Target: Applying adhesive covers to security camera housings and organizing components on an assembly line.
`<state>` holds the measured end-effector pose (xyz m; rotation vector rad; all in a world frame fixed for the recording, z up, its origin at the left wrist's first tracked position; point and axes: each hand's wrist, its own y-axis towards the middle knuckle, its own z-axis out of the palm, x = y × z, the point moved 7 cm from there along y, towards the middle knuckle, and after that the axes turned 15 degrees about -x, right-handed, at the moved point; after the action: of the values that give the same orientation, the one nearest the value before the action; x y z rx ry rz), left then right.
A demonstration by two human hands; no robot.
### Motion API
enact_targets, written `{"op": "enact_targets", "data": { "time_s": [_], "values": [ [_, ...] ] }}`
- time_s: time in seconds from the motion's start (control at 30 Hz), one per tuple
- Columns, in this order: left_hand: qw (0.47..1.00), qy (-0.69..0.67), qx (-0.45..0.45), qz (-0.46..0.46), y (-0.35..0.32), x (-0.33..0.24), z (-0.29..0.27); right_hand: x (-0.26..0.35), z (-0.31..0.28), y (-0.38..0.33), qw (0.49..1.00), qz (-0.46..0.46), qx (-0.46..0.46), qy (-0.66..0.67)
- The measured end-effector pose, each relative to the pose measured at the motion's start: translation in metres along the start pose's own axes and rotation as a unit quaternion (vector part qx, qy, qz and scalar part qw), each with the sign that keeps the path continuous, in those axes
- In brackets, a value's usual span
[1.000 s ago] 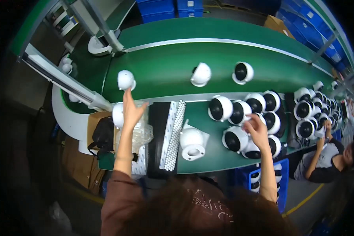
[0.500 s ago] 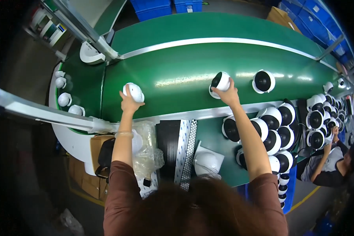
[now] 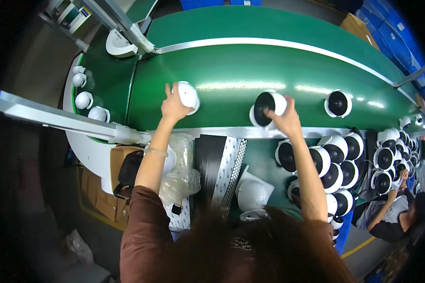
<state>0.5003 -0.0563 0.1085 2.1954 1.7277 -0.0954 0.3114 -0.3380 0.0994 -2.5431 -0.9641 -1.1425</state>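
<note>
On the green belt, my left hand is closed on a white dome camera, whose plain white side faces up. The fingers lie along its left edge, with the thumb at its near edge. To the right, my right hand grips a second dome camera from its right side. This one is white with a round black face, tilted toward me and to the left. My right thumb rests over the black face; some fingers are hidden behind the shell. Another white and black dome camera stands on the belt farther right, untouched.
Many dome cameras crowd the right side of the bench. A white dome part, clear plastic bags and a perforated strip lie nearer me. Metal posts flank the left. A co-worker handles cameras at far right.
My left hand has moved right with its dome camera. My right hand has drawn the other camera nearer and turned its black face more toward me. The whole view has shifted slightly.
</note>
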Motion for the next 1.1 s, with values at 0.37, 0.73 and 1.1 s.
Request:
{"op": "enact_targets", "data": {
  "time_s": [0.37, 0.73, 1.1],
  "values": [
    [0.98, -0.193, 0.053, 0.019, -0.215, -0.022, -0.193, 0.092, -0.015, -0.094, 0.976, -0.12, 0.164, 0.082],
    [0.986, -0.07, 0.006, -0.153, -0.304, 0.09, -0.19, 0.156, 0.036, -0.243, 0.88, -0.247, 0.405, 0.015],
    [0.997, -0.053, 0.024, -0.054, -0.296, 0.108, -0.134, 0.087, 0.068, -0.224, 0.968, -0.128, 0.216, 0.011]
  ]
}}
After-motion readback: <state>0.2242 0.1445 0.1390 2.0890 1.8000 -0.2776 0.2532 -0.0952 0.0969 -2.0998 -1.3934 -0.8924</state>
